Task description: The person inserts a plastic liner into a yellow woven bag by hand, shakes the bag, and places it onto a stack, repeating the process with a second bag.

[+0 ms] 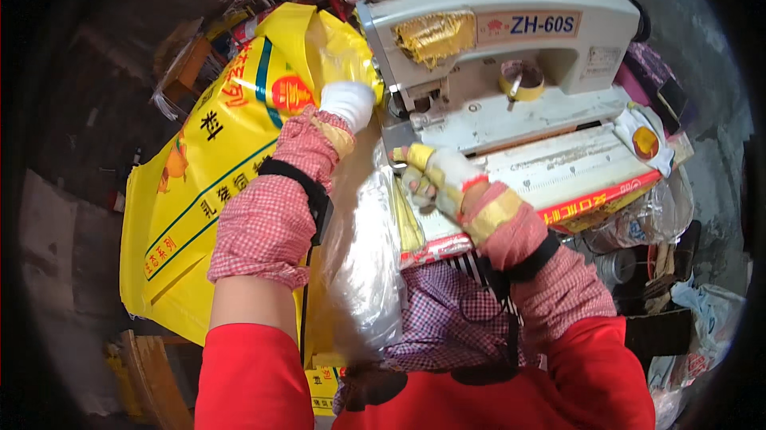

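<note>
A large yellow printed sack (187, 191) spreads out on the left, with a clear plastic liner (367, 262) showing along its right side. My left hand (349, 104), in a white glove, is closed on the sack's upper part, just left of the sewing machine's needle end; its fingertips are mostly hidden. My right hand (437, 179) wears a glove with yellow fingertips. Its fingers curl over the sack's near yellow edge at the front left corner of the machine bed. The grey industrial sewing machine (511, 31) stands behind and right of both hands.
A yellow tape roll (523, 81) sits under the machine arm. On the right of the white worktop (550, 163) lies a white cloth (642, 141) with an orange patch. Plastic bags (646, 211) hang beyond. Checkered fabric (447, 314) covers my lap. A wooden stool (152, 374) stands lower left.
</note>
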A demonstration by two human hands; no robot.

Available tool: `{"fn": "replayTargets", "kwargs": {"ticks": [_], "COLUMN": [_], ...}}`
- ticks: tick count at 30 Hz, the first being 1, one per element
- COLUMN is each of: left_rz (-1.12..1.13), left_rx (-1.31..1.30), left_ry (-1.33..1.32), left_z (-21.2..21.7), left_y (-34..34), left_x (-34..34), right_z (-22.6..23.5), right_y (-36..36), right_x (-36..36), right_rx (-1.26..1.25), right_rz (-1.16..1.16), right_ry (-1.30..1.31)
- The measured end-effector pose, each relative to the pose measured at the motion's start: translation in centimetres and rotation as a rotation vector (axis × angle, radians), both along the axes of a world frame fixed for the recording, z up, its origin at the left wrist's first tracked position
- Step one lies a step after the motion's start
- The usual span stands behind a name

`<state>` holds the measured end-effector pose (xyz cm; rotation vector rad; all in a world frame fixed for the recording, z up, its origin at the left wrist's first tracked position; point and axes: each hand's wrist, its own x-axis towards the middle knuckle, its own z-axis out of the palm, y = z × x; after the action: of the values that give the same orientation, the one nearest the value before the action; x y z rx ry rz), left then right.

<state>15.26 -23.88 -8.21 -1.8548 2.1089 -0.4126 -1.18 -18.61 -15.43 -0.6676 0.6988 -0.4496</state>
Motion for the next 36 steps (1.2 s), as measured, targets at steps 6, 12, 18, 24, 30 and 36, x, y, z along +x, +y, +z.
{"fn": "replayTargets", "kwargs": {"ticks": [6,12,18,24,30,36], "left_rz": [-0.358,-0.284,0.491,0.493,0.465,0.247], "left_rx": [0.373,-0.812,-1.013,-0.973,-1.356,-0.972], "left_ry": [-0.005,0.378,1.864,2.364,1.746,2.347], "left_z": [4.7,10.5,3.3,-5.1,-5.2,-2.7], "left_y": [12.6,25.5,31.9,30.9,34.1,46.8], "left_x": [2.7,10.8,20.1,21.9,32.2,32.4], "right_z": [2.7,5.8,11.2,10.1,9.9,9.1], "right_y": [1.7,2.7,6.5,6.4,18.1,12.7], "right_x": [2.0,6.7,3.7,1.0,3.6,3.8], "right_rx": [-1.427,-2.235,-1.127,-0.987,-1.237,-2.031], "right_rz": [0.011,-0.257,-0.289,-0.374,0.593,-0.172], "right_ry": [0.804,0.758,-0.047,-0.129,0.153,0.458]}}
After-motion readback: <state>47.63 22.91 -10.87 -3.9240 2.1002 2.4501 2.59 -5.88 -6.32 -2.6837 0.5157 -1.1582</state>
